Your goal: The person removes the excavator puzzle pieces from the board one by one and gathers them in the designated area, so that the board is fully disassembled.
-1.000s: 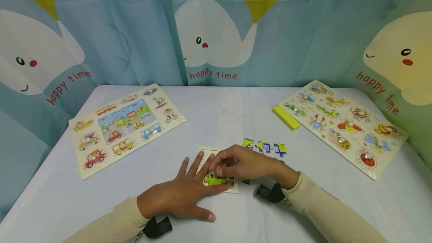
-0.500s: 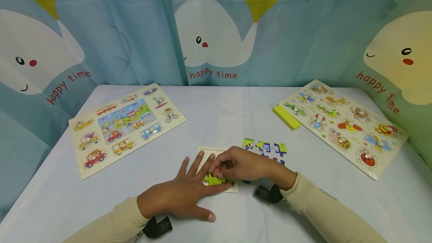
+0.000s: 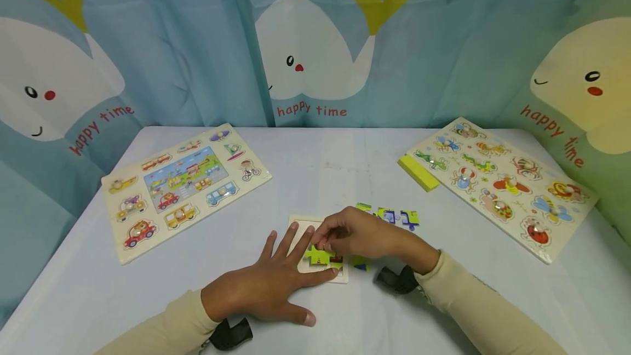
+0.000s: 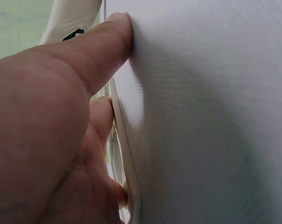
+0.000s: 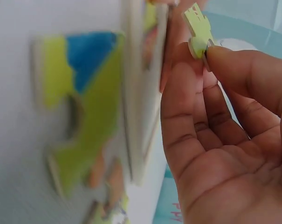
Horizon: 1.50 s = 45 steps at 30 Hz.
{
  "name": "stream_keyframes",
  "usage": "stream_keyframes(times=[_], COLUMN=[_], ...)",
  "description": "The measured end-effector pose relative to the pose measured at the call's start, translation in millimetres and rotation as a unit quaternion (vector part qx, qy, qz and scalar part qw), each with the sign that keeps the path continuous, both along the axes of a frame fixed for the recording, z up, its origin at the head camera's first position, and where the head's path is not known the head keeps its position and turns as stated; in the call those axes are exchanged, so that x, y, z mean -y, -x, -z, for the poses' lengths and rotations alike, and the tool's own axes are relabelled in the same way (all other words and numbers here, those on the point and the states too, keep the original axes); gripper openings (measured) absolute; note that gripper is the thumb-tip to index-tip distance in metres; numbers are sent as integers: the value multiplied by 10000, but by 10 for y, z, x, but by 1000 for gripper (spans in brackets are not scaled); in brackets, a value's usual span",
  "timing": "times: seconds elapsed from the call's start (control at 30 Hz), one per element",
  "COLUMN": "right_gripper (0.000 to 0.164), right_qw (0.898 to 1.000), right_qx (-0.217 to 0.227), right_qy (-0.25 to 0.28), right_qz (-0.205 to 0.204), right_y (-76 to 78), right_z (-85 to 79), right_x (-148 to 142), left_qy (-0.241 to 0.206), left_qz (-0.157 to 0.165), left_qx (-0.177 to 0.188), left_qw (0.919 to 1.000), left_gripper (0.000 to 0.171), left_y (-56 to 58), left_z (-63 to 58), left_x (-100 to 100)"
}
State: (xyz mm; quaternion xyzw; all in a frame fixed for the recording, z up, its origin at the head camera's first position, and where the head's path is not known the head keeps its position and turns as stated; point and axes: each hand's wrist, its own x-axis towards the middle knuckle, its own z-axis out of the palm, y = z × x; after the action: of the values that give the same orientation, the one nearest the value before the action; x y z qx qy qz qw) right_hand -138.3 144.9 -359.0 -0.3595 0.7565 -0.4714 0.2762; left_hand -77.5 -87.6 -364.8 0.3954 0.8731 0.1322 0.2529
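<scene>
My left hand (image 3: 271,286) lies flat with fingers spread over a small wooden puzzle board (image 3: 302,225); its thumb presses the table. In the left wrist view, that hand's fingers rest along the board's edge (image 4: 124,158). My right hand (image 3: 367,233) pinches a yellow-green jigsaw piece (image 5: 200,25) between thumb and index finger, close over the board. Under it, part of a red-printed piece (image 3: 336,262) shows in the tray. Beside the board's right side lies a green and blue jigsaw piece (image 5: 96,93), partly behind the right hand in the head view.
Several loose jigsaw pieces (image 3: 388,216) lie behind the right hand. A vehicle puzzle board (image 3: 246,185) stands back left, an insect puzzle board (image 3: 498,179) back right with a yellow block (image 3: 418,172) against its edge. A blue whale-print curtain (image 3: 315,114) closes off the table's back.
My right hand has shifted slightly, and the yellow-green piece in it has moved a little up and right over the board, showing more of its face. The left hand stays put.
</scene>
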Motion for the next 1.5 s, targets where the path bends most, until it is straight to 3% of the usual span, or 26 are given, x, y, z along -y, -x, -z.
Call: stream_keyframes(times=[0.17, 0.7, 1.27, 1.5], right_gripper=[14, 13, 14, 14], right_qw=[9998, 9997, 9975, 9945], right_qx=[-181, -4, 248, 637], right_qy=[10, -72, -419, -655], right_qz=[113, 253, 512, 515], right_y=[22, 5, -71, -125], right_z=[-15, 54, -122, -208], right_x=[-64, -249, -636, -808], left_qy=[41, 68, 116, 24], left_qz=[-37, -139, -187, -210], left_qx=[23, 34, 1, 24], left_qw=[10000, 9999, 9998, 9998], left_gripper=[73, 74, 74, 75], left_y=[-7, -7, -20, -21], left_z=[14, -5, -14, 2], left_x=[0, -18, -33, -36])
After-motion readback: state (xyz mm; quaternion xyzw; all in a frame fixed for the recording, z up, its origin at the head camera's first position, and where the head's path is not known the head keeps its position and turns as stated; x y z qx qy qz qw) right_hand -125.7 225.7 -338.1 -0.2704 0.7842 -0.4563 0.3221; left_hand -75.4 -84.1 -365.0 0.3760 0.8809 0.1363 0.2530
